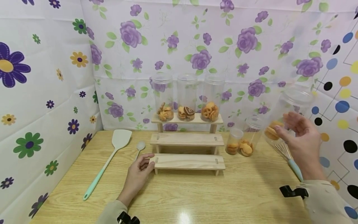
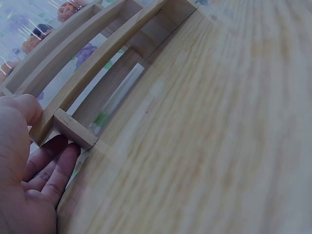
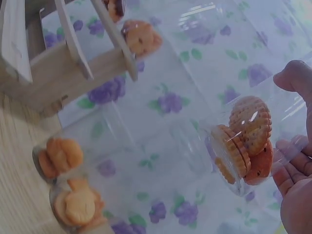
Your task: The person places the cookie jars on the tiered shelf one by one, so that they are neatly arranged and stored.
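My left hand [image 1: 137, 174] grips the left end of the lowest step of a three-tier wooden display rack [image 1: 187, 161]. In the left wrist view the thumb lies over the board's end and the fingers [image 2: 61, 170] curl beneath it, beside a leg. Raised at the right, my right hand [image 1: 306, 143] holds a clear lidded jar [image 1: 296, 96] around its side. Sandwich cookies [image 3: 251, 122] lie at the bottom of this jar, which leans in the right wrist view. Three tall clear jars [image 1: 187, 90] with cookies stand on the rack's top tier.
Two shorter cookie jars [image 1: 236, 133] stand on the table right of the rack. A whisk [image 1: 293, 166] lies beneath the raised jar. To the left lie a spatula [image 1: 104, 166] and a small spoon [image 1: 140, 145]. Patterned cloths [image 1: 195, 40] enclose the table [image 1: 195, 199].
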`<state>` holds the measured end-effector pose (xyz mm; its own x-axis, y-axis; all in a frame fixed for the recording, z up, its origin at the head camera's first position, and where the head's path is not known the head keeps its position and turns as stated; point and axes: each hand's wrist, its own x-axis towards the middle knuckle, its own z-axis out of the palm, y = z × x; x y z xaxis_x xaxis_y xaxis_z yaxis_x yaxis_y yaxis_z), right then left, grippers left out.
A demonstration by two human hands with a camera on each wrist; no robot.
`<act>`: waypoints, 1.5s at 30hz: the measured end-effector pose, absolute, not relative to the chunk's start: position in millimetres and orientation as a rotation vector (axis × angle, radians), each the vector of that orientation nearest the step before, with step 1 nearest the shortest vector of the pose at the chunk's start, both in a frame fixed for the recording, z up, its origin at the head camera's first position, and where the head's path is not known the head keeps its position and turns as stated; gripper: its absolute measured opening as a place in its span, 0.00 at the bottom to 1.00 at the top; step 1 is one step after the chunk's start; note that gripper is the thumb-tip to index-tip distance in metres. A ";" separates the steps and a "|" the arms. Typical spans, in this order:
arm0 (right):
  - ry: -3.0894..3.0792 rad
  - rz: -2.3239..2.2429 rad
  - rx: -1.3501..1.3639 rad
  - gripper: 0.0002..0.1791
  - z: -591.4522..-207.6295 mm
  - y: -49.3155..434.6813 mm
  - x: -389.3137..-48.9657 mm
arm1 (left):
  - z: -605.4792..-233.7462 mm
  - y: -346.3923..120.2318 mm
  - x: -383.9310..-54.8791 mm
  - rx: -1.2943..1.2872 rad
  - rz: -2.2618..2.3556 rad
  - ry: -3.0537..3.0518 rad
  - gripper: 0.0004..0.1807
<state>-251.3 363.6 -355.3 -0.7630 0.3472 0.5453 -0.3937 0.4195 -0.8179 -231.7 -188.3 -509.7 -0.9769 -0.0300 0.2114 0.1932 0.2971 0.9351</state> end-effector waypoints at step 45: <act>-2.023 1.718 0.623 0.39 -366.5 165.1 -290.3 | -511.6 -188.7 -234.0 -0.140 -1.757 -2.349 0.18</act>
<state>-290.3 165.1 -366.5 -0.8150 -0.0703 0.5751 -0.5789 0.1400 -0.8033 -234.0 -188.7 -511.6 -0.9746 -0.0459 0.2191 0.1972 0.2871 0.9374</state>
